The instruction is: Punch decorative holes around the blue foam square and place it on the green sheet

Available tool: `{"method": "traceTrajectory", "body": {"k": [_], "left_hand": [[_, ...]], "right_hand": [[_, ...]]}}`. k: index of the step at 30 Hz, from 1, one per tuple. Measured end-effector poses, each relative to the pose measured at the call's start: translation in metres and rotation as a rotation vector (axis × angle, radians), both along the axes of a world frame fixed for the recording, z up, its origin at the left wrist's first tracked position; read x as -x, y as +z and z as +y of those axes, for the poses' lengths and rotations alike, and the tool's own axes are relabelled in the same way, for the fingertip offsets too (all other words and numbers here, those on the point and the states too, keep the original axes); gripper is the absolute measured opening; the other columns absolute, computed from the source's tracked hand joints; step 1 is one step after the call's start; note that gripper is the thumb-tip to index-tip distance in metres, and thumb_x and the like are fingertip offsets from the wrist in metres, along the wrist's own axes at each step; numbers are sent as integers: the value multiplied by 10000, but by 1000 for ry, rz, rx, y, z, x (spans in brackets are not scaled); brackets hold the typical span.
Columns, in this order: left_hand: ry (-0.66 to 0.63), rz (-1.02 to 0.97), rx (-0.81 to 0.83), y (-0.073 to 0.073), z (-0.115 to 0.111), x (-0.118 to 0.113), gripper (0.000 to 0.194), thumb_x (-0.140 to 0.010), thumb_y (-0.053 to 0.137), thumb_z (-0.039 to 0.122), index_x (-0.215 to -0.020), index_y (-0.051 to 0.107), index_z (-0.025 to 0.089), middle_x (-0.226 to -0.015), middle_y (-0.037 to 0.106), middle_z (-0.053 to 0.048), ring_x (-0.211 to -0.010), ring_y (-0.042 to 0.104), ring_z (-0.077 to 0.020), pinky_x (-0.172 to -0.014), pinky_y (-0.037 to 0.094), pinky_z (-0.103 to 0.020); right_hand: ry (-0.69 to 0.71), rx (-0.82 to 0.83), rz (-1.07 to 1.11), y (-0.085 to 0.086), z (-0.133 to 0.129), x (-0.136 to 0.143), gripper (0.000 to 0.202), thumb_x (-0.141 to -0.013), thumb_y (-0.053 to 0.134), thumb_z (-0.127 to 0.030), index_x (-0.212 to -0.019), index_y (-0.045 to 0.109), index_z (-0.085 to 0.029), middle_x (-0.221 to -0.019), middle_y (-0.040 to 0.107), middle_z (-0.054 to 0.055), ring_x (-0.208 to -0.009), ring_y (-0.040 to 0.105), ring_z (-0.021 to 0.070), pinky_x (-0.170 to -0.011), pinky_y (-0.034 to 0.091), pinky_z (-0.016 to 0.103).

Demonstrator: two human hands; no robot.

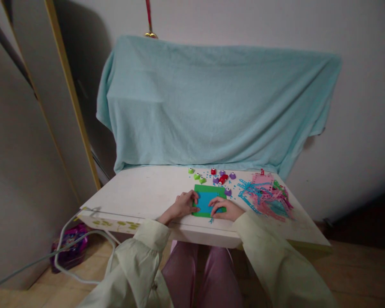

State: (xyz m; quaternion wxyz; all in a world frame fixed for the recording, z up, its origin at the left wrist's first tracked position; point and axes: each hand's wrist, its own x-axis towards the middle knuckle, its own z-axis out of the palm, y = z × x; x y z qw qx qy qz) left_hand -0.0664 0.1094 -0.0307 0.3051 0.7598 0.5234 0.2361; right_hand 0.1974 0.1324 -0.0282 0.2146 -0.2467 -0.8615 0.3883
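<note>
A flat green sheet [200,188] with a blue panel [204,201] on it lies near the front edge of the white table. My left hand [186,203] rests at its left edge, thumb and fingers apart, touching the green border. Over the right part of the blue panel, my right hand [223,208] has its fingertips bent down onto the surface; whether a small piece is between them is too small to tell. A little blue scrap [211,220] lies just below the sheet.
Behind the sheet are green pieces [196,176], red pieces [223,179], purple pieces [232,176] and blue bits. Pink and blue strips [266,196] pile up at right. A cable [59,252] crosses the left corner; a light blue cloth [211,107] hangs behind.
</note>
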Motion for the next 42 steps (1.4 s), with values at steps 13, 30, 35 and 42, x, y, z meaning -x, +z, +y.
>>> {"method": "traceTrajectory", "body": {"k": [13, 30, 35, 42], "left_hand": [[-124, 160, -361, -19, -36, -26, 568, -836, 458, 38, -1319, 524, 328, -1512, 362, 11, -1426, 254, -206, -1172, 233, -479], [-166, 100, -381, -19, -45, -23, 597, -873, 404, 60, -1418, 418, 302, -1508, 370, 19, -1397, 322, -146, -1183, 287, -385], [-191, 155, -410, -15, -49, -25, 531, -912, 449, 146, -1403, 437, 349, -1542, 296, 30, -1419, 277, -196, -1188, 256, -422], [-195, 165, -411, -11, -52, -25, 485, -933, 446, 185, -1392, 457, 343, -1546, 287, 21, -1420, 276, -210, -1186, 254, -426]], "right_hand": [[-133, -102, 82, -10, -7, 13, 121, -817, 686, -234, -935, 706, -219, -1021, 595, 63, -1005, 579, 208, -940, 442, 378], [-128, -44, 35, -4, -14, -17, 55, -793, 706, -256, -824, 710, -211, -1117, 576, 88, -1069, 566, 239, -990, 413, 430], [-86, -51, 55, 0, -14, -18, 254, -801, 617, -110, -1019, 682, -222, -1133, 576, 81, -1135, 532, 231, -1033, 371, 411], [-175, -96, 62, -4, -17, -9, 129, -826, 630, -153, -916, 690, -224, -1088, 566, 67, -1090, 545, 217, -1016, 387, 396]]}}
